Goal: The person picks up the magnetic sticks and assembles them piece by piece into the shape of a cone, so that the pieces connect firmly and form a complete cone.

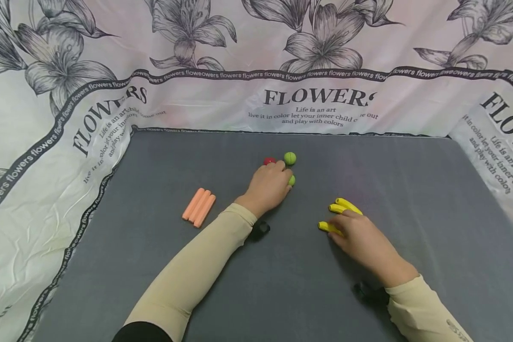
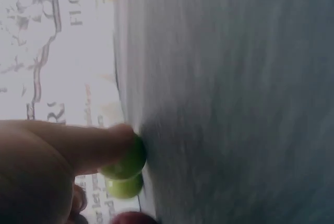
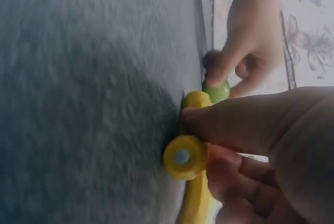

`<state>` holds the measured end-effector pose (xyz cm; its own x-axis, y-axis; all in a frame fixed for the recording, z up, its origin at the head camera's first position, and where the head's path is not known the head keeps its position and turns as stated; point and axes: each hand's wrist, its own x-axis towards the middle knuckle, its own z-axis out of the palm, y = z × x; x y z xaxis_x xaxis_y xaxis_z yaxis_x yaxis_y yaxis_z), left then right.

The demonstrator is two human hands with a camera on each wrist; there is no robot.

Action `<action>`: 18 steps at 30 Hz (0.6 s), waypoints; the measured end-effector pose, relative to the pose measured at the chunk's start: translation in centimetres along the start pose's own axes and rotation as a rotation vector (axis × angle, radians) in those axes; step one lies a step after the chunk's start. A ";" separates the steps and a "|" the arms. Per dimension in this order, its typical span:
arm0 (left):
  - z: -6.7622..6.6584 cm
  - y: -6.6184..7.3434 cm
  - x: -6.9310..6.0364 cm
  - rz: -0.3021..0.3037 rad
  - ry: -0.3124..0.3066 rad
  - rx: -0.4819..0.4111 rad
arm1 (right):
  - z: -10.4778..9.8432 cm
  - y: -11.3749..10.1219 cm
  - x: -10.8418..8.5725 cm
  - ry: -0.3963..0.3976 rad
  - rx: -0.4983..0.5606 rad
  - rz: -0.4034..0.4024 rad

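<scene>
My left hand (image 1: pixel 268 186) reaches over a small group of balls at the back middle. Its thumb and fingers pinch a green ball (image 2: pixel 125 160), with a second green ball (image 1: pixel 289 158) just behind and a red ball (image 1: pixel 269 161) partly hidden by the fingers. Farther right and nearer, my right hand (image 1: pixel 369 244) grips a yellow banana-shaped piece (image 3: pixel 186 157) between thumb and fingers. Two more yellow pieces (image 1: pixel 347 205) lie right beside its fingertips. The hand partly covers the gripped piece in the head view.
Several peach-coloured sticks (image 1: pixel 198 207) lie side by side, left of my left forearm. Everything rests on a dark grey mat (image 1: pixel 282 285). A flower-printed white cloth (image 1: pixel 222 102) borders the mat at the back and sides.
</scene>
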<state>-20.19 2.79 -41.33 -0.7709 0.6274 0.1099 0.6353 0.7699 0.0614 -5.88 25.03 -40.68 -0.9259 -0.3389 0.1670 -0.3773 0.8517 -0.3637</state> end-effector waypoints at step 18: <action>0.5 0.4 -6.5 -0.013 -0.130 -0.506 | 2.3 -1.9 4.8 -0.140 0.064 -0.017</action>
<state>-14.93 -0.93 -42.49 -0.7579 0.6522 -0.0161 0.5435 0.6449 0.5373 -9.60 20.84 -41.30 -0.9112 -0.4094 0.0454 -0.3892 0.8197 -0.4203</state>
